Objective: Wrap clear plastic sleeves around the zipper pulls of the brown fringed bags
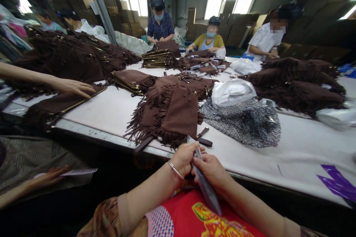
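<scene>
My left hand [183,158], with a silver bangle at the wrist, pinches the upper end of a narrow, greyish translucent plastic sleeve [206,189]. Lower down, my right hand [213,173] grips the same sleeve, thumb on top. The sleeve slants down over my red apron; what it contains, if anything, I cannot make out. Just beyond my hands, brown fringed pouches [180,113] lie heaped at the table edge. A brown strap with a metal clasp [204,137] sticks out beside them, close to my fingers.
A black-and-white knit cloth [247,122] under clear plastic bags [233,92] lies right of the pouches. Purple plastic [338,183] lies farther right on the white table [300,152]. At left, a neighbour's hand [71,86] touches a pouch; another holds a comb [79,172]. Co-workers stand opposite.
</scene>
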`<state>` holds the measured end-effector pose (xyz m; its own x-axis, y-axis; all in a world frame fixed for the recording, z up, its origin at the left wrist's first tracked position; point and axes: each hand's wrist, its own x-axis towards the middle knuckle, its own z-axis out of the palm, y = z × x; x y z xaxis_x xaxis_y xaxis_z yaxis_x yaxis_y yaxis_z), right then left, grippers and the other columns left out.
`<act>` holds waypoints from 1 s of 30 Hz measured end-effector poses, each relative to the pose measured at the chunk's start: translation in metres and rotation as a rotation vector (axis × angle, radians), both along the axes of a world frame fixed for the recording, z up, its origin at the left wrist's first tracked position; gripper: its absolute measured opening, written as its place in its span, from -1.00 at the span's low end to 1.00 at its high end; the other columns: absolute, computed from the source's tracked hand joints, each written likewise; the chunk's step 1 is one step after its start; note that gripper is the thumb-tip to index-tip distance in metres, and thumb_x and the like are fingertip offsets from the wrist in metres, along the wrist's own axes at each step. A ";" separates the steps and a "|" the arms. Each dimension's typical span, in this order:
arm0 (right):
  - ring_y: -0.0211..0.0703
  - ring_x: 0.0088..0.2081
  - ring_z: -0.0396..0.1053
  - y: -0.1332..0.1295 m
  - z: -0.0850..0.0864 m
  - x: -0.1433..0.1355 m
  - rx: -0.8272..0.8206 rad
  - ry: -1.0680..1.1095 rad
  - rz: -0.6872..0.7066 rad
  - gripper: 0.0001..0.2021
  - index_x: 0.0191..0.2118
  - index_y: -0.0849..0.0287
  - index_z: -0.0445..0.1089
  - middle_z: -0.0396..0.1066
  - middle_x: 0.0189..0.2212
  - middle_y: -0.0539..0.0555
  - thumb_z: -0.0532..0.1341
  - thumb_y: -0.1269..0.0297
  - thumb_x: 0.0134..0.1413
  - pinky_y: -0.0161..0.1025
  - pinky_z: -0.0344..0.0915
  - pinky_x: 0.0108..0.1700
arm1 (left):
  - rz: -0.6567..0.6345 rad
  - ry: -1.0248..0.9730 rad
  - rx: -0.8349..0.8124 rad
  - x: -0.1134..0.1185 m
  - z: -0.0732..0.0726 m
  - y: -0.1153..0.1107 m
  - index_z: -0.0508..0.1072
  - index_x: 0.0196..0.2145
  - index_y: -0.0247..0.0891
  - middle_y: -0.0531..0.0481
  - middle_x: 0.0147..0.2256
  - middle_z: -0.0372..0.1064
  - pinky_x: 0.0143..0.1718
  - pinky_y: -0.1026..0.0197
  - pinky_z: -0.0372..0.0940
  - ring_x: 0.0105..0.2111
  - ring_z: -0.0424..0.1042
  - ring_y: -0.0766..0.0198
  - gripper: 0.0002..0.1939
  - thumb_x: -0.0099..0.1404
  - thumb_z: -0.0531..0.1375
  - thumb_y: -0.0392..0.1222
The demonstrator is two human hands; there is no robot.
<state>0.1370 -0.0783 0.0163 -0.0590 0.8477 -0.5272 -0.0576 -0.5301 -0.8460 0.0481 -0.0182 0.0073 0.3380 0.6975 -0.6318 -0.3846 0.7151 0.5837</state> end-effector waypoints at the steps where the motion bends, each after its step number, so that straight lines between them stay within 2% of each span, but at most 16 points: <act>1: -0.28 -0.70 0.32 -0.001 0.000 -0.001 -0.003 -0.013 0.000 -0.62 -0.43 0.22 0.31 0.42 -0.64 0.00 0.20 -0.07 -0.01 -0.39 0.18 -0.67 | 0.048 -0.005 -0.019 0.005 0.002 0.005 0.32 -0.54 -0.31 0.05 -0.63 0.28 -0.55 0.30 0.26 -0.60 0.38 0.31 -0.80 0.18 0.24 -0.22; 3: -0.28 -0.70 0.33 -0.003 -0.001 -0.001 0.013 -0.035 -0.010 -0.63 -0.42 0.20 0.30 0.42 -0.64 -0.01 0.18 -0.06 0.02 -0.39 0.18 -0.67 | 0.089 -0.016 -0.041 0.011 0.005 0.015 0.26 -0.54 -0.28 0.13 -0.67 0.19 -0.55 0.33 0.23 -0.64 0.31 0.38 -0.79 0.25 0.15 -0.29; 7: -0.26 -0.71 0.33 -0.005 -0.005 0.002 0.054 -0.100 -0.025 -0.64 -0.42 0.19 0.28 0.40 -0.66 -0.03 0.12 -0.05 0.08 -0.38 0.19 -0.68 | 0.055 -0.072 -0.092 0.014 0.009 0.030 0.19 -0.52 -0.26 0.21 -0.68 0.04 -0.62 0.40 0.12 -0.74 0.05 0.51 -0.71 0.38 -0.03 -0.27; 12: -0.23 -0.70 0.35 -0.003 -0.008 0.004 0.026 -0.099 0.007 -0.65 -0.42 0.18 0.26 0.41 -0.66 -0.02 0.11 -0.04 0.09 -0.36 0.22 -0.69 | -0.012 -0.107 -0.127 0.014 0.006 0.046 0.21 -0.46 -0.28 0.27 -0.68 -0.06 -0.71 0.43 -0.13 -0.78 -0.13 0.55 -0.71 0.42 -0.05 -0.15; 15: -0.22 -0.69 0.36 0.004 -0.007 0.003 -0.006 -0.040 0.023 -0.69 -0.40 0.18 0.26 0.44 -0.63 0.00 0.12 0.00 0.08 -0.37 0.22 -0.69 | -0.035 -0.097 -0.116 0.013 0.006 0.055 0.24 -0.44 -0.29 0.27 -0.70 -0.06 -0.71 0.42 -0.08 -0.79 -0.12 0.52 -0.68 0.42 -0.03 -0.06; 17: -0.23 -0.67 0.38 0.010 -0.006 0.002 -0.004 0.008 -0.009 -0.71 -0.38 0.19 0.26 0.45 -0.60 0.01 0.13 0.02 0.08 -0.38 0.22 -0.68 | -0.051 -0.117 -0.096 0.008 0.008 0.057 0.28 -0.44 -0.31 0.20 -0.68 0.08 -0.65 0.39 0.09 -0.75 0.06 0.48 -0.62 0.40 -0.03 0.02; 20: -0.24 -0.67 0.38 0.018 -0.006 0.001 0.022 0.051 -0.093 -0.69 -0.36 0.19 0.26 0.46 -0.58 0.01 0.15 0.00 0.07 -0.39 0.21 -0.67 | -0.195 -0.141 -0.028 -0.007 0.009 0.047 0.37 -0.41 -0.38 -0.04 -0.56 0.34 -0.59 0.31 0.22 -0.62 0.33 0.34 -0.49 0.35 -0.02 0.16; 22: -0.25 -0.67 0.37 0.020 -0.008 -0.002 0.036 0.068 -0.132 -0.66 -0.35 0.20 0.28 0.46 -0.57 0.02 0.16 -0.03 0.05 -0.39 0.20 -0.67 | -0.274 -0.139 0.062 -0.019 0.006 0.032 0.39 -0.40 -0.37 -0.05 -0.54 0.36 -0.66 0.32 0.15 -0.64 0.30 0.34 -0.49 0.30 0.05 0.20; 25: -0.23 -0.65 0.37 0.018 -0.013 -0.007 0.039 0.056 -0.123 -0.61 -0.32 0.21 0.31 0.44 -0.58 0.02 0.15 -0.09 0.06 -0.37 0.20 -0.66 | -0.253 -0.101 0.173 -0.030 -0.003 0.009 0.35 -0.45 -0.31 0.11 -0.64 0.21 -0.73 0.37 0.00 -0.73 0.13 0.43 -0.60 0.21 0.19 0.13; 27: -0.20 -0.61 0.38 0.016 -0.014 -0.009 0.075 0.018 -0.054 -0.60 -0.31 0.21 0.34 0.43 -0.58 0.01 0.11 -0.10 0.10 -0.32 0.25 -0.60 | -0.220 -0.019 0.189 -0.034 -0.008 -0.001 0.33 -0.47 -0.30 0.16 -0.67 0.16 -0.72 0.38 0.00 -0.73 0.10 0.46 -0.65 0.14 0.27 0.05; 30: -0.14 -0.44 0.43 0.013 -0.007 -0.004 0.278 -0.145 0.199 -0.66 -0.31 0.21 0.40 0.48 -0.48 0.03 0.10 0.00 0.16 -0.25 0.35 -0.40 | -0.161 0.042 0.187 -0.040 -0.007 -0.002 0.36 -0.48 -0.34 0.07 -0.60 0.28 -0.60 0.37 0.16 -0.63 0.26 0.41 -0.72 0.06 0.32 -0.08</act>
